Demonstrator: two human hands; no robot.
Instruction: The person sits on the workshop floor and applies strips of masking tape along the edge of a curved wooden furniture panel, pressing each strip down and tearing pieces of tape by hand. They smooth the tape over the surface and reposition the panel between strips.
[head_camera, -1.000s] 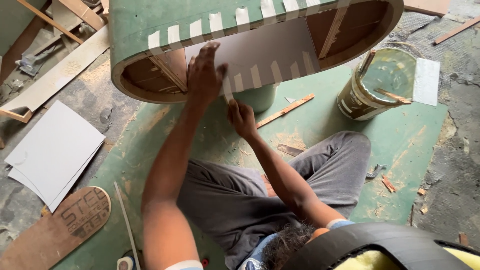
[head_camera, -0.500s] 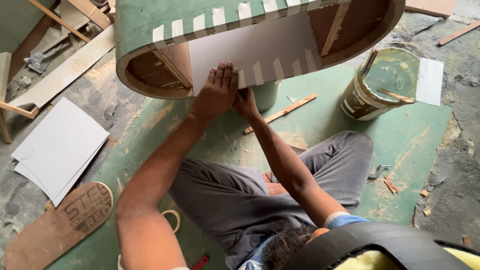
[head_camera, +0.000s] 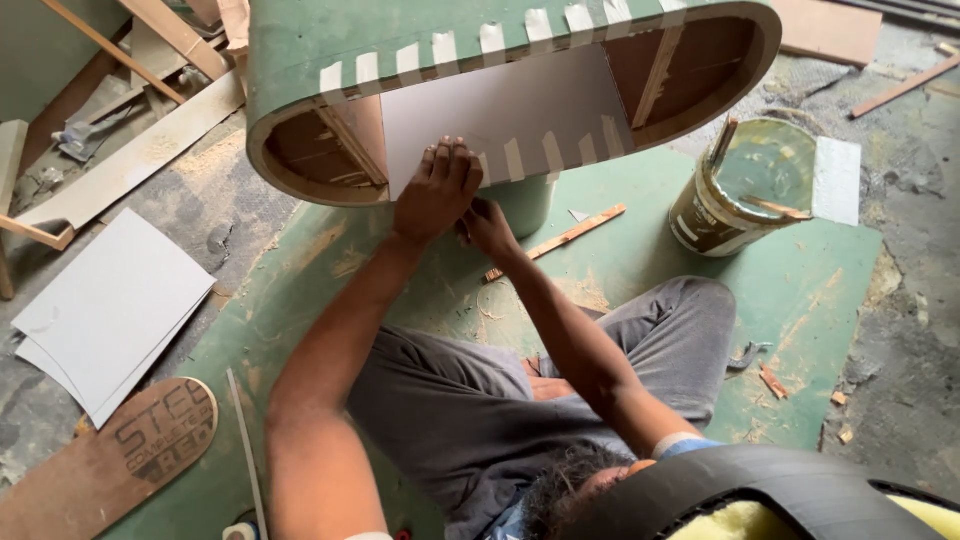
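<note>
At centre frame our left hand (head_camera: 437, 190) lies flat, fingers together, on the lower edge of a smooth grey sheet (head_camera: 510, 115) taped with pale strips to a curved green frame (head_camera: 300, 60) with a rough wooden inside. Our right hand (head_camera: 487, 225), just beside, is curled under that edge; what it grips we cannot tell. A smeared tin (head_camera: 745, 185) stands at right.

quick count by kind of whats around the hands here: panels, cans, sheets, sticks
Rounded green plywood frame: 1, left hand on its grey laminate panel, right hand just below
Glue can: 1
Stack of grey laminate sheets: 1
Loose wood stick on the green mat: 1
Rounded brown board: 1
Total: 5
</note>
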